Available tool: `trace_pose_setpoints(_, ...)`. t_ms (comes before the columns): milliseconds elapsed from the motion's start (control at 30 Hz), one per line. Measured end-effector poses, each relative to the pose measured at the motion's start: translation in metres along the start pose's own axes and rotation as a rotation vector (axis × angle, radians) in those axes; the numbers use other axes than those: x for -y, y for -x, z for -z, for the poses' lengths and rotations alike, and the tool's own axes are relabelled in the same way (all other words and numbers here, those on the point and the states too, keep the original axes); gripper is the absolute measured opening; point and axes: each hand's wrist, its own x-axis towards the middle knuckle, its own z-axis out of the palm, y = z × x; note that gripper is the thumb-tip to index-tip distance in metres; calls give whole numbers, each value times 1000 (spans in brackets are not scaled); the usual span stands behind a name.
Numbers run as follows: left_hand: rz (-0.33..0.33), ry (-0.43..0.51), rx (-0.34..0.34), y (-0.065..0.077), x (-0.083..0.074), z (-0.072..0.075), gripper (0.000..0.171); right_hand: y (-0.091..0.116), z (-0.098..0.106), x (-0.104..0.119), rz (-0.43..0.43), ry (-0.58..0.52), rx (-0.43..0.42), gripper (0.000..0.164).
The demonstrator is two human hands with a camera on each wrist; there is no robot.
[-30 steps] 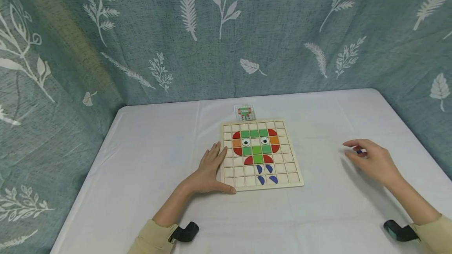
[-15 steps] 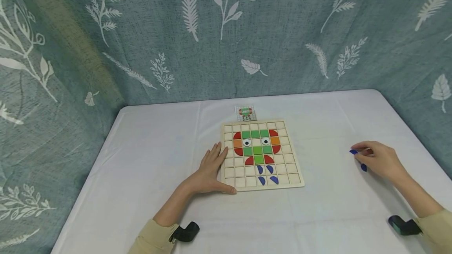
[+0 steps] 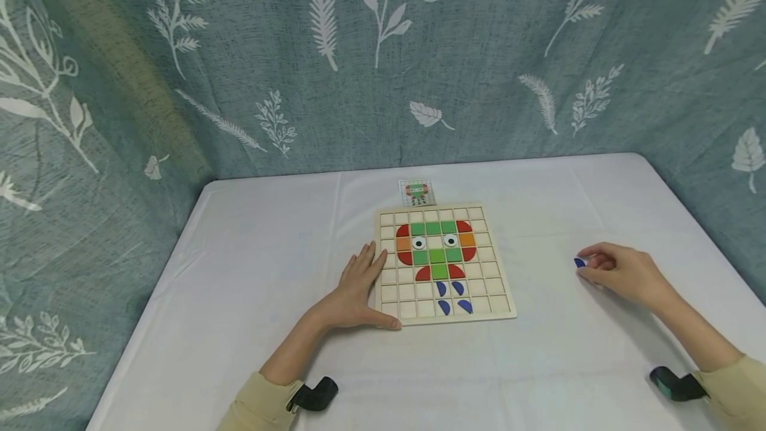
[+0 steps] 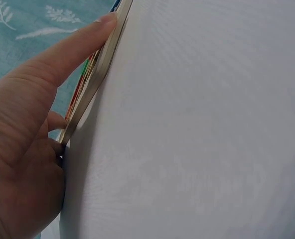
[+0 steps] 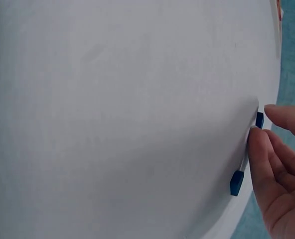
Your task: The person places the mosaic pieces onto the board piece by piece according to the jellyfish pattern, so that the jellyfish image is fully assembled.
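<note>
A square wooden grid board (image 3: pixel 391 291) carries a face-like pattern of green, red and orange pieces with two eye pieces. Several blue half-round pieces (image 3: pixel 444 307) lie in its lower squares. My left hand (image 3: pixel 353 294) is spread along the board's left edge, thumb at the near corner; in the left wrist view its straight thumb (image 4: pixel 82 45) rests on the rim. Off to the right, my right hand (image 3: pixel 631 275) pinches a blue half-round piece (image 3: pixel 579 262) at its fingertips, just over the cloth. Another blue piece (image 5: pixel 237 183) lies near the thumb in the right wrist view.
A small picture card (image 3: pixel 417 193) with a similar pattern lies just beyond the board. White cloth (image 3: pixel 275 231) covers the table. A blue-green leaf-patterned curtain (image 3: pixel 359 112) hangs behind and at the sides.
My right hand has shifted slightly right, then back left, and the blue piece at its fingertips has moved left with it. The left hand and board stay put.
</note>
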Motion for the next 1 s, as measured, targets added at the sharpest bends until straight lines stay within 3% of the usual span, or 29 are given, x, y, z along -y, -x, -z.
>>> trace_pose_setpoints(167, 8, 5, -1, 1, -1, 0, 128, -1, -1, 6, 6, -10, 21, 37)
trace_pose_setpoints(700, 7, -2, 1, 1, -2, 0, 128, -5, -11, 9, 69, 7, -81, 28)
trace_pose_setpoints(1000, 8, 0, 3, 1, -2, 1, 128, -13, -32, 55, 101, -94, -32, 29)
